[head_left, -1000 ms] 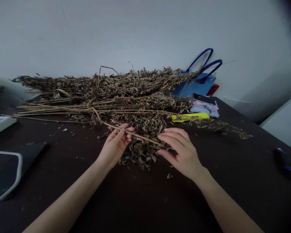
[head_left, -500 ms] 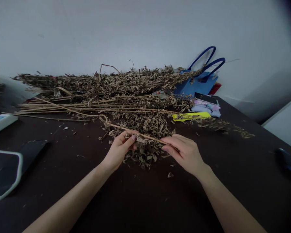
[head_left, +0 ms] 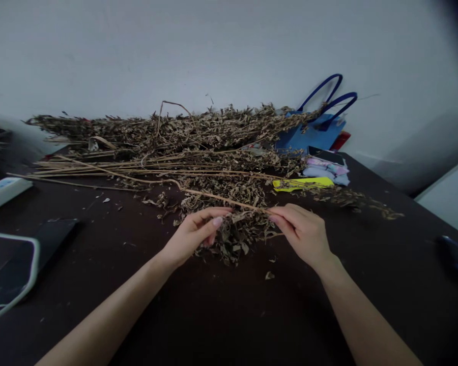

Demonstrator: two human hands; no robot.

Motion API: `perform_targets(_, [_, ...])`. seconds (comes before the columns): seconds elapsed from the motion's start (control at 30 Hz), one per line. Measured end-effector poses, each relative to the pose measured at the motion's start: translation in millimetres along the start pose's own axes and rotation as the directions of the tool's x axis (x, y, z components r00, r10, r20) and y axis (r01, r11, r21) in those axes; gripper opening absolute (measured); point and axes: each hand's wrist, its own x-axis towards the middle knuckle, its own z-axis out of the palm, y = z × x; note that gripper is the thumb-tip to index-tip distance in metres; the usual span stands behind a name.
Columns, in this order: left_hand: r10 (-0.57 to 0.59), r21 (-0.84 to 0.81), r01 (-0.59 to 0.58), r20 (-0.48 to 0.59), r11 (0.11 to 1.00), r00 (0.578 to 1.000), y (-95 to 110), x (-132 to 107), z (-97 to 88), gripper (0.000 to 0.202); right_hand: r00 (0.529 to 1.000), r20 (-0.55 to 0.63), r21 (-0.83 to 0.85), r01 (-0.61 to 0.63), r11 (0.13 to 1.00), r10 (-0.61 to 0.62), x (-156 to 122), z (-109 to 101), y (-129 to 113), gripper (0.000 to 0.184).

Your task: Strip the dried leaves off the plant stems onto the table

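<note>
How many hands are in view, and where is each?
2: the left hand at the left side of the leaf pile; the right hand at its right, pinching a dry stem.

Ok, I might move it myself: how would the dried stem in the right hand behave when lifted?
The dried stem is probably light, being thin. It seems fairly stiff, running nearly straight to the right hand, but may snap where it kinks.

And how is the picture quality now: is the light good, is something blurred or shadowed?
Head view, light: dim; head view, shadow: a soft patch on the right of the wall, and a black upper-right corner; head view, blur: the dark object at the right edge is smeared, the leaf pile clearer.
</note>
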Motion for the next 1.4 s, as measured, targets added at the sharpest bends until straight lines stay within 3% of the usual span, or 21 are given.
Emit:
perform_targets(0.17, [-0.032,-0.038,0.026,-0.188,0.999,0.982,2,5,-11.8,0.028,0.999,-0.039,-0.001,0.008,1.000,-0.008,0,-3,4,0.009])
perform_targets(0.37, [-0.126,-0.388,-0.045,-0.403,0.920,0.907,5,16,-32.3,0.034,0.996,-0.086,-0.047,0.014,0.999,-0.018,0,-9,11,0.007])
perform_targets(0.53, [-0.208,-0.587,-0.062,-0.381,0.808,0.901,4,23,-47.1,0.027,0.989,-0.090,-0.043,0.111,0.993,-0.115,1,-16,14,0.007])
perform_targets(0.67, [-0.140,-0.606,-0.107,-0.346,0.788,0.928,0,26,-52.3,0.015,0.975,-0.058,-0.065,0.209,0.976,-0.213,0,-17,19,0.011])
perform_targets(0.93, [-0.141,-0.665,-0.147,-0.360,0.732,0.922,-7,30,-55.0,0.012,0.983,-0.037,-0.096,0.173,0.980,-0.177,0,-13,27,0.017])
perform_targets(1.03, [-0.146,-0.653,-0.157,-0.385,0.741,0.911,-10,31,-55.7,0.014,0.964,-0.154,-0.120,0.197,0.973,-0.215,-2,-15,22,0.023])
perform_targets(1.17, [-0.138,-0.639,-0.163,-0.394,0.752,0.909,-11,31,-54.2,0.015,0.853,-0.430,-0.145,0.260,0.955,-0.297,-10,-17,-6,0.021])
perform_targets(1.2, [-0.137,-0.638,-0.163,-0.394,0.752,0.909,-11,31,-53.4,0.016,0.861,-0.412,-0.090,0.285,0.954,-0.296,-12,-16,-15,0.019])
perform_targets(1.3, [-0.125,-0.637,-0.178,-0.400,0.750,0.908,-10,31,-51.6,0.014,0.960,-0.098,0.141,0.276,0.951,-0.264,-15,-3,-40,0.010])
perform_targets(1.4, [-0.100,-0.633,-0.205,-0.411,0.747,0.906,-11,31,-51.3,0.011,1.000,0.017,0.279,0.016,0.960,-0.022,-14,16,-45,0.023])
